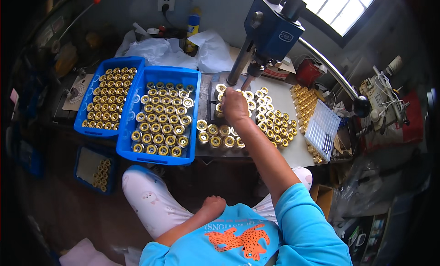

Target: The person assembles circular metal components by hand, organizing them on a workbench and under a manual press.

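Head view, from left to right: a small blue bin (96, 171) sits low by the floor with a few gold rings in it. Up on the counter (293, 151) are two blue trays. The far left tray (110, 99) is full of small gold rings in neat rows, so they are easy to count. The bigger blue tray (160, 117) holds shiny rings with silver tops, also in rows, close enough to grab. The left hand (214, 205) rests in a loose fist on the lap, holding nothing. More rings (219, 134) lie in a row just in front of the press. The right hand (234, 105) reaches out to the dark plate (215, 101) under the blue press (270, 28); its fingers point down at the rings there, but I cannot tell if they pinch one. Right of it, a big bunch of rings (272, 119) waits, then a white rack (321, 128) leaning at the counter edge
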Tool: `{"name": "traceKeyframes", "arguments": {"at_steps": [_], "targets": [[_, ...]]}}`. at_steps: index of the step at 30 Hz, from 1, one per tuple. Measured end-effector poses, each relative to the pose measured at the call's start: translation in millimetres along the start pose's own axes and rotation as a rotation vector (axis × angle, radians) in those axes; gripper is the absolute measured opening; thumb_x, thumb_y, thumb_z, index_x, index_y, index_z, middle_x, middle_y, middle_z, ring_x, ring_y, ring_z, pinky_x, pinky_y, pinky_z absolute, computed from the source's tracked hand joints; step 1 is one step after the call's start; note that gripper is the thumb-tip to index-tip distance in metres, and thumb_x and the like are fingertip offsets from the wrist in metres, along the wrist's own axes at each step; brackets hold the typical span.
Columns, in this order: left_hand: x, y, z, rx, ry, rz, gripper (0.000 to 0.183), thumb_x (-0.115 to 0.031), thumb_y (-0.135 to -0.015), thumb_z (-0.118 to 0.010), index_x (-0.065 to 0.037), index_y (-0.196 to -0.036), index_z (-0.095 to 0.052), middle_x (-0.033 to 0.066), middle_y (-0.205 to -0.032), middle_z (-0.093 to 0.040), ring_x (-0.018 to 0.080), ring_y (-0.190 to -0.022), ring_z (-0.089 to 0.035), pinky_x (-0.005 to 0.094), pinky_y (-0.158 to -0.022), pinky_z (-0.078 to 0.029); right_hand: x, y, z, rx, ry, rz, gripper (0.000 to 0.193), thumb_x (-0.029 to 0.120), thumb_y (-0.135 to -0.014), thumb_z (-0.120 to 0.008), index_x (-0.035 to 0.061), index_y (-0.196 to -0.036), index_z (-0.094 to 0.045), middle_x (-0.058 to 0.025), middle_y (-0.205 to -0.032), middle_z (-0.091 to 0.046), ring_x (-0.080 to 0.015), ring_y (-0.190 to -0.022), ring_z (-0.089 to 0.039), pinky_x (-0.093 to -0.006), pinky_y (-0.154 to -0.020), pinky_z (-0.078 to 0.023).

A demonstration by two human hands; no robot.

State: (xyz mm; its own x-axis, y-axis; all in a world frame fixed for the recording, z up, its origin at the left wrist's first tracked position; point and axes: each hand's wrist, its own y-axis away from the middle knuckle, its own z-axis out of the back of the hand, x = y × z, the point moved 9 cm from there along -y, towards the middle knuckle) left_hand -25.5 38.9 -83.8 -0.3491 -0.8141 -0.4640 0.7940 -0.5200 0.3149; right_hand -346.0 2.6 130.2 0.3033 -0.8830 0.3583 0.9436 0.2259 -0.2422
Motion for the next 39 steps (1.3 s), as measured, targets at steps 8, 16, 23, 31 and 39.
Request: {"name": "traceKeyframes", "arguments": {"at_steps": [8,16,23,31,39], "targets": [[-2,0,2,-0.104,-0.057,-0.017,0.017,-0.01,-0.079,-0.056,0.001,-0.087,-0.067,0.0165,-0.088,-0.068,0.0319,-0.083,-0.068,0.0444,-0.069,-0.056,4,27,45,-0.235,-0.16,0.218,0.011,0.013,-0.088,-0.056,0.0012,-0.089,-0.057,-0.0219,-0.086,-0.064,-0.0407,-0.082,-0.064,-0.0492,-0.072,-0.051],[1,-1,1,-0.078,-0.017,0.002,0.018,-0.007,-0.079,-0.056,0.0,-0.088,-0.07,0.0167,-0.089,-0.069,0.0307,-0.086,-0.068,0.0427,-0.07,-0.055,-24,79,70,-0.207,-0.272,0.153,0.009,0.012,-0.086,-0.064,0.0049,-0.09,-0.062,-0.0135,-0.089,-0.066,-0.0349,-0.081,-0.065,-0.0424,-0.072,-0.052],[-8,-5,4,0.089,0.032,0.01,0.025,-0.008,-0.084,-0.053,0.001,-0.102,-0.067,0.0177,-0.102,-0.068,0.0325,-0.095,-0.066,0.0428,-0.079,-0.054,-103,116,80,-0.204,-0.268,0.046,0.006,0.01,-0.084,-0.064,0.0044,-0.088,-0.063,-0.0118,-0.085,-0.066,-0.0305,-0.077,-0.065,-0.0388,-0.068,-0.051],[-1,-7,-9,0.147,0.014,0.011,0.025,-0.009,-0.088,-0.047,-0.002,-0.102,-0.066,0.0183,-0.104,-0.067,0.0341,-0.098,-0.065,0.0441,-0.083,-0.053,-290,165,150,-0.394,-0.082,-0.235,0.01,0.011,-0.082,-0.063,0.0028,-0.085,-0.067,-0.0163,-0.085,-0.067,-0.0333,-0.08,-0.065,-0.041,-0.072,-0.052],[2,-19,-28,0.261,0.016,0.062,0.027,-0.012,-0.091,-0.042,-0.003,-0.102,-0.065,0.0187,-0.107,-0.066,0.0352,-0.103,-0.063,0.0455,-0.086,-0.051,-480,243,206,-0.424,0.309,-0.495,0.011,0.013,-0.08,-0.065,0.0044,-0.087,-0.066,-0.0179,-0.087,-0.064,-0.0372,-0.084,-0.063,-0.0444,-0.076,-0.052]]}}
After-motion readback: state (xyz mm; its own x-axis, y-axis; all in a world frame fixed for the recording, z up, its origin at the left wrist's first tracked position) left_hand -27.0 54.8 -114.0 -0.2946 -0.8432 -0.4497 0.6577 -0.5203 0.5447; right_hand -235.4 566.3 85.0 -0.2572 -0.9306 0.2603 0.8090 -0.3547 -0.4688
